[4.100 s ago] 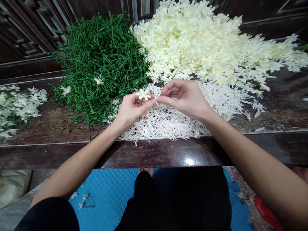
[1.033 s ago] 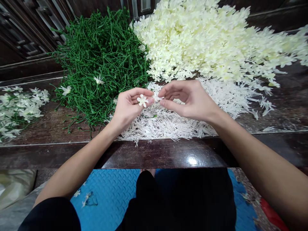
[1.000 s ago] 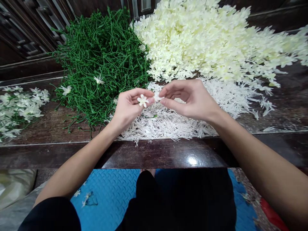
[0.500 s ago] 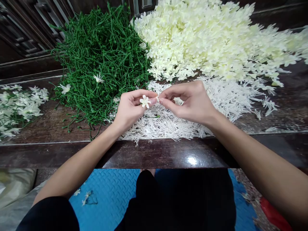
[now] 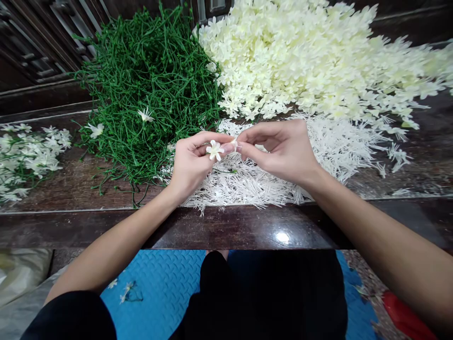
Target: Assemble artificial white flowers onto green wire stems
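Observation:
My left hand is closed in a pinch over the white spiky heap, holding an artificial flower stem that is mostly hidden by the fingers. A small white flower on it faces up beside the thumb. At the meeting fingertips shows a second white blossom, with thin white filaments at its right side. My right hand pinches these filaments between thumb and forefinger. Beneath both hands spreads the heap of white plastic stamens.
Green plastic stems are piled back left, two white flowers on them. Behind right rises a mound of cream petals. Assembled flowers lie far left on the dark wooden bench. A blue mat covers the floor below.
Both hands have shifted very slightly to the right, and their fingertips remain together at the second blossom. The piles look the same.

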Tool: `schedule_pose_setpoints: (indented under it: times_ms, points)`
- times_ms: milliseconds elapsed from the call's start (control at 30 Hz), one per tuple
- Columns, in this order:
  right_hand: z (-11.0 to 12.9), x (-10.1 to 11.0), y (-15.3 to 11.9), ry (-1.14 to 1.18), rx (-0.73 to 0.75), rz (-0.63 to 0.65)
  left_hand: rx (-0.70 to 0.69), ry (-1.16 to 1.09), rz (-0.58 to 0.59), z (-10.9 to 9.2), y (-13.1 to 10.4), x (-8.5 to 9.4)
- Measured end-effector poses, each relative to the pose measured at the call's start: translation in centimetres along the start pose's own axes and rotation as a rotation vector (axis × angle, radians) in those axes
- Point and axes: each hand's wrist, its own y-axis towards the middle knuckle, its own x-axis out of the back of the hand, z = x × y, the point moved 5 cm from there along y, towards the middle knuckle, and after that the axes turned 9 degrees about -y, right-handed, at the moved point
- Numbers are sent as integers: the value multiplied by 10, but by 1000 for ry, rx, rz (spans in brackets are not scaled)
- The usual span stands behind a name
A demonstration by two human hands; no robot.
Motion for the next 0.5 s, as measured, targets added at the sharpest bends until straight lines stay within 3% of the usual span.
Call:
schedule_pose_setpoints:
  times_ms: [200, 500]
  points:
    - [-2, 4, 0, -28, -17, -88, -48, 137, 59, -9, 0, 1]
    - [2, 3, 1, 25, 36, -32, 12, 72, 1, -2, 2, 3]
